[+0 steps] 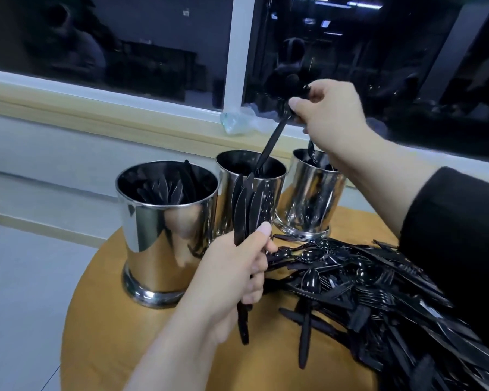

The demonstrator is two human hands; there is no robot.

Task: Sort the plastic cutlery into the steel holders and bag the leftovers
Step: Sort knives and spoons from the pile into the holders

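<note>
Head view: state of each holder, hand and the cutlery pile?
Left holder: upright, knives inside.
Middle holder: upright, fork going in.
Right holder: upright, contents unclear.
Left hand: fingers shut on knife bundle.
Right hand: fingers shut on fork.
Cutlery pile: unsorted on table.

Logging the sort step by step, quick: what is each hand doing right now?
Left hand: closed around a bundle of black knives.
Right hand: closed on a black fork, tines down in the middle holder.

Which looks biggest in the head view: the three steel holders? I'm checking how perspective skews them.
Largest to smallest as seen:
1. left holder
2. middle holder
3. right holder, partly hidden

Likely the same size; the left one is simply nearest.
</note>
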